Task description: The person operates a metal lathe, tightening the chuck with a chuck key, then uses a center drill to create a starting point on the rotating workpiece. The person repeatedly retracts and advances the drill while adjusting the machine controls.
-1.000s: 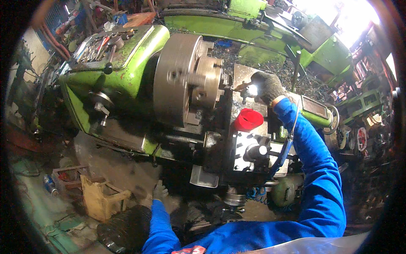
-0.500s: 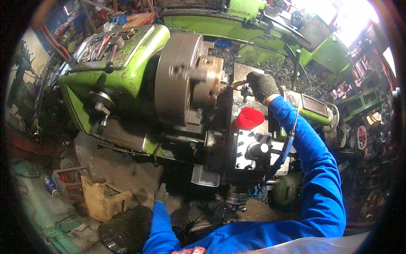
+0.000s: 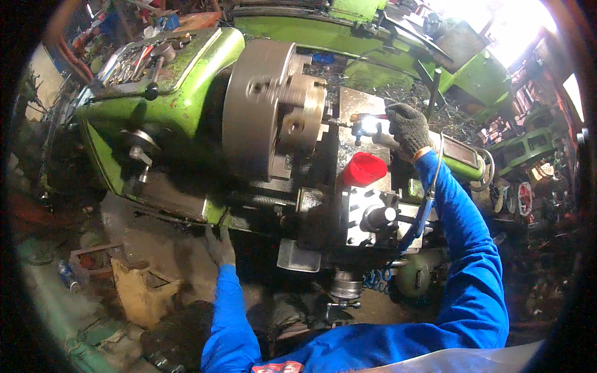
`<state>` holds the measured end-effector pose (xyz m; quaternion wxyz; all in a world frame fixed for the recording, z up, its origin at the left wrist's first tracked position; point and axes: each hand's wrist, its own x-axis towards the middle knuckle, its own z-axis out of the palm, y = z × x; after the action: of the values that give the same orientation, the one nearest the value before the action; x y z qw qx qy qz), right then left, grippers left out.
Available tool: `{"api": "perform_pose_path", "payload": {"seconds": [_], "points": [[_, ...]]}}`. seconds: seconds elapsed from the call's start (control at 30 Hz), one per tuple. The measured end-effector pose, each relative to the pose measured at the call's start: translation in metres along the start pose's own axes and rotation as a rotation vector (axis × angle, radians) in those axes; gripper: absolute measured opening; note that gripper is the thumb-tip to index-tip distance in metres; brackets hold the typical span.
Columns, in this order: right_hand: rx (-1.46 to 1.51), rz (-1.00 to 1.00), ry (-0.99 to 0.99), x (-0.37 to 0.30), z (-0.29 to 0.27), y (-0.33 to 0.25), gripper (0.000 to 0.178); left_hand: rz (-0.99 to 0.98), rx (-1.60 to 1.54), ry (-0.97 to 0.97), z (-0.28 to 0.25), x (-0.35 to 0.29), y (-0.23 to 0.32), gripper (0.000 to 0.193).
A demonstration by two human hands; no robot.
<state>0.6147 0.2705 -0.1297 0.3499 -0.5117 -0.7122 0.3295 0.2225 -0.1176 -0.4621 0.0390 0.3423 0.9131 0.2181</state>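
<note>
My right hand [image 3: 407, 132], in a dark knitted glove, is above the green tailstock [image 3: 460, 155]. Its fingers are curled round a thin reddish stick-like thing [image 3: 372, 117] that points toward the drill bit [image 3: 339, 123]; its kind is unclear. The bit faces a round metal workpiece [image 3: 305, 105] held in the large lathe chuck [image 3: 249, 112]. My left hand [image 3: 221, 247], gloved, reaches up to a small lever [image 3: 225, 216] at the lathe's front edge. Its fingers look apart, and the lever's lower end is hidden among them.
A red cup [image 3: 365, 169] stands behind the square tool post [image 3: 372, 217]. Tools lie on the green headstock [image 3: 205, 68]. Metal shavings [image 3: 457, 118] cover the bed behind. On the floor at left stands a wooden stool-like frame [image 3: 146, 292]. A blue hose [image 3: 418, 224] hangs near my right arm.
My left hand has risen from below to the lever. The right hand has drawn back rightward, away from the drill bit. The chuck and workpiece have turned, and a bright light now shows near the bit.
</note>
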Motion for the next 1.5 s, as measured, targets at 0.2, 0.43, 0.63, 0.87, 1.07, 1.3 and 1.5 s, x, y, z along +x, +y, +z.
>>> {"api": "perform_pose_path", "payload": {"seconds": [0.2,0.43,0.63,0.87,1.07,1.3,1.5], "points": [[0.062,0.163,-0.043,-0.015,-0.001,-0.027,0.02,-0.033,0.234,-0.405,0.061,0.008,-0.028,0.057],[-0.53,-0.374,-0.04,-0.041,-0.049,-0.017,0.03,0.042,0.786,-0.607,0.096,-0.094,-0.071,0.079],[-0.791,-0.322,0.118,-0.082,-0.111,0.06,0.03,-0.001,0.512,-0.747,0.073,-0.079,-0.059,0.079],[-0.345,-0.072,-0.136,-0.086,-0.057,0.053,0.033,-0.092,0.36,-0.8,0.039,-0.109,-0.063,0.072],[0.089,0.282,-0.207,-0.115,-0.048,0.007,0.045,-0.027,0.244,-0.818,0.011,-0.15,-0.071,0.064],[0.004,0.548,0.109,-0.191,-0.111,0.062,0.042,0.053,0.206,-0.869,-0.008,-0.149,-0.072,0.056],[-0.171,0.53,0.361,-0.273,-0.189,0.136,0.036,0.089,0.031,-0.773,0.012,-0.133,-0.076,0.047]]}}
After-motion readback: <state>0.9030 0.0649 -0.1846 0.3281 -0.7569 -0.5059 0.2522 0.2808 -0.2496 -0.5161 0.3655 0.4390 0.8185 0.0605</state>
